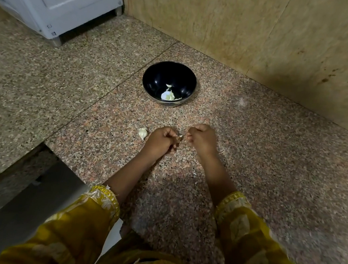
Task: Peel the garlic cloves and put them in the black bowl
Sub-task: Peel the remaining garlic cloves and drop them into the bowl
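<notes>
A black bowl [170, 72] stands on the speckled granite counter [250, 159], with pale garlic pieces [168, 95] lying at its bottom. In front of the bowl my left hand [160, 141] and my right hand [203, 139] meet, fingers curled, and pinch a small garlic clove [180, 136] between them. Only a white tip of that clove shows between the fingers. An unpeeled clove [143, 133] lies on the counter just left of my left hand.
A white appliance [60, 2] stands at the back left. A tan stone wall [281, 46] runs along the back and right. The counter's edge drops away at the lower left, where a grey metal surface [25, 207] shows. Tiny skin flakes [194, 173] lie near my right forearm.
</notes>
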